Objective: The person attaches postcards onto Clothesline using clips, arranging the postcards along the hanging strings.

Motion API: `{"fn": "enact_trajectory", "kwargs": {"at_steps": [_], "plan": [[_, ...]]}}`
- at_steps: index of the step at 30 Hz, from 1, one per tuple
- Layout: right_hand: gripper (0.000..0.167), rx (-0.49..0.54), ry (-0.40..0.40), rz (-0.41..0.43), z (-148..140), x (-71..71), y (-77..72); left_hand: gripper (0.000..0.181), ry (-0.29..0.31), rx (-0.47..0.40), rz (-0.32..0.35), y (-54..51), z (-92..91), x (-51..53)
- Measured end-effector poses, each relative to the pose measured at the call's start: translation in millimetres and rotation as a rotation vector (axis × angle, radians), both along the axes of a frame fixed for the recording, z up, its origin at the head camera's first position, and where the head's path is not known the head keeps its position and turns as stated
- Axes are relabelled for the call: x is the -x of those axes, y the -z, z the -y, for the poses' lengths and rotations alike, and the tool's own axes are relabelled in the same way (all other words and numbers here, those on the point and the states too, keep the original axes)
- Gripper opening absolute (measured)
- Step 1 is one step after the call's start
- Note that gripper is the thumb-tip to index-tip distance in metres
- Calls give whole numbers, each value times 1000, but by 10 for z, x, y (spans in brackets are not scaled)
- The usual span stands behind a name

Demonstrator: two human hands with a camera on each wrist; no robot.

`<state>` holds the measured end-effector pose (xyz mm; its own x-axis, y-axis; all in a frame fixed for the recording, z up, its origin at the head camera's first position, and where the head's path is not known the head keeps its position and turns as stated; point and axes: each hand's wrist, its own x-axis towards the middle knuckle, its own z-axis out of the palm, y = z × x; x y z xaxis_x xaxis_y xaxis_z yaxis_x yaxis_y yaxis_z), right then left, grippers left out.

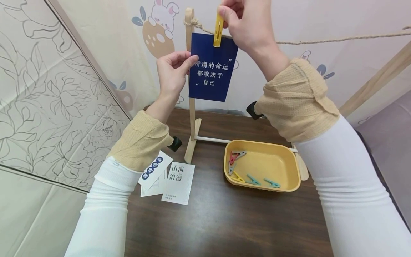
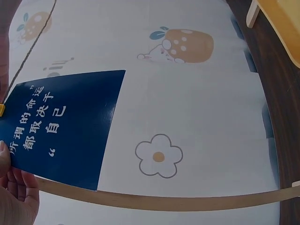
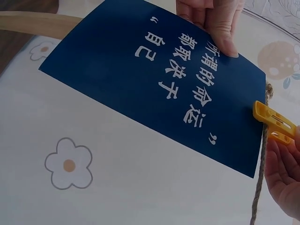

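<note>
A dark blue card (image 1: 212, 84) with white writing hangs at the rope (image 1: 300, 43), near the left wooden post. The left hand (image 1: 173, 73) pinches the card's left edge between thumb and fingers; in the right wrist view that thumb lies on the card's face. A yellow clothespin (image 1: 218, 32) sits over the card's top edge and the rope, pinched at its upper end by the right hand (image 1: 248, 26). In the right wrist view the clothespin (image 3: 274, 119) straddles card (image 3: 140, 70) and rope (image 3: 259, 187).
On the brown table (image 1: 224, 221), a yellow basket (image 1: 263, 142) holds several clothespins at its left and front. White cards (image 1: 178, 182) lie left of it. The rack's wooden post (image 1: 192, 117) stands behind, with a white bar (image 1: 213, 139) running low across.
</note>
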<state>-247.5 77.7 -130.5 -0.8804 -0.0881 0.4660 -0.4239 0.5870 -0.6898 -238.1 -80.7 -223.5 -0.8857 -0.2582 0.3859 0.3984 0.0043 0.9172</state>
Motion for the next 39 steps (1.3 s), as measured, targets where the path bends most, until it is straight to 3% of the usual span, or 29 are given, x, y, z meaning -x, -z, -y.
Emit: {"fn": "enact_trajectory", "kwargs": {"at_steps": [18, 31, 39], "plan": [[23, -20, -16, 50, -34, -25, 3, 10, -26, -26, 50, 9, -25, -9], [29, -82, -12, 31, -33, -43, 42, 10, -69, 17, -76, 98, -18, 28], [30, -79, -30, 18, -52, -32, 61, 16, -73, 55, -79, 117, 10, 33]]}}
